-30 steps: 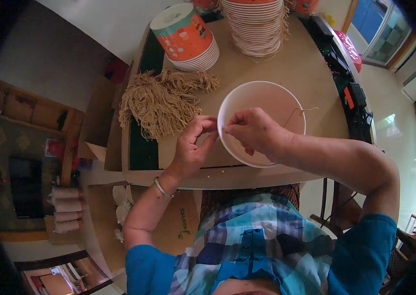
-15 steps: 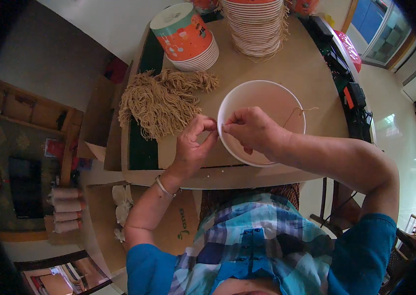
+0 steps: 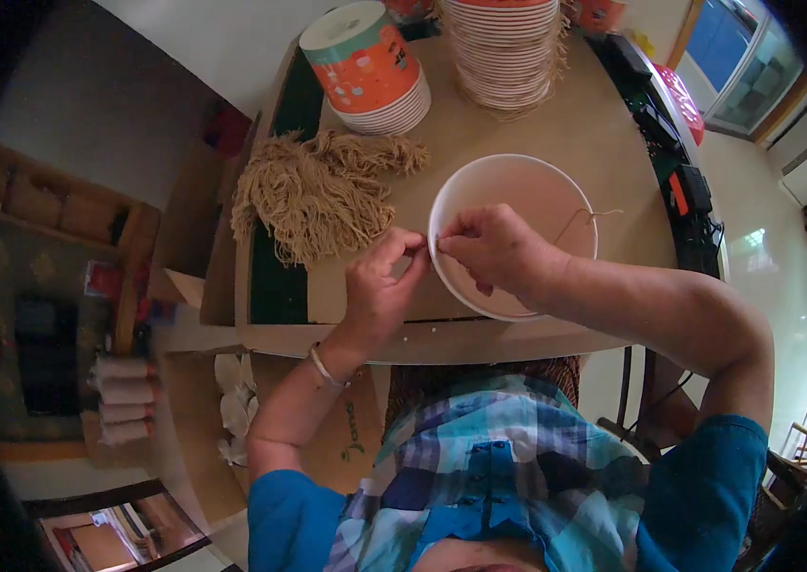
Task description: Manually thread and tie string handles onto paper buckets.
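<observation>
A white paper bucket (image 3: 537,176) with a rolled rim stands open end up on the table before me. Both hands meet at its left rim. My left hand (image 3: 375,291) is closed in a pinch against the rim's outside, a bangle on its wrist. From the inner side, my right hand (image 3: 499,246) pinches at the same spot, its wrist crossing over the bucket. What the fingertips hold is too small and covered to make out. A thin tan cord (image 3: 604,213) pokes out through the right side of the rim. A heap of tan cords (image 3: 313,205) lies left of the bucket.
Upside-down orange and green nested buckets (image 3: 365,71) stand at the back left. A taller bucket stack (image 3: 504,62), with cords hanging from it, is behind the bucket. Black power strips (image 3: 694,191) line the table's right edge. A cardboard box (image 3: 341,429) sits below the front edge.
Both hands stay pinched at the left rim, with hardly any shift of the fingers. The whole view has moved slightly.
</observation>
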`<act>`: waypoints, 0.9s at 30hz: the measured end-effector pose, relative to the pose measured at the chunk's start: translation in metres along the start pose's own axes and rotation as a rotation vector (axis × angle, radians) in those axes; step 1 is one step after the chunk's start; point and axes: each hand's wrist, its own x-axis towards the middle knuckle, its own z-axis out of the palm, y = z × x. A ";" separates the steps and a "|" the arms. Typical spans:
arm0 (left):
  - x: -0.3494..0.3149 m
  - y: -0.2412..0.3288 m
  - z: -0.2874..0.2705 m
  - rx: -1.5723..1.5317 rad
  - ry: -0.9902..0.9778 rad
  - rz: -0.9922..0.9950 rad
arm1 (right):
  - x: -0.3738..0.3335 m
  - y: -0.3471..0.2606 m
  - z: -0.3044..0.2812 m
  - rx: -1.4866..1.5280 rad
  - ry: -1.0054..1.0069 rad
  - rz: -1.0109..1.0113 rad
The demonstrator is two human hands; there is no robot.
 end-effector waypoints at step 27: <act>0.000 -0.008 -0.002 -0.334 0.118 -0.101 | -0.005 -0.001 -0.009 0.092 -0.035 -0.036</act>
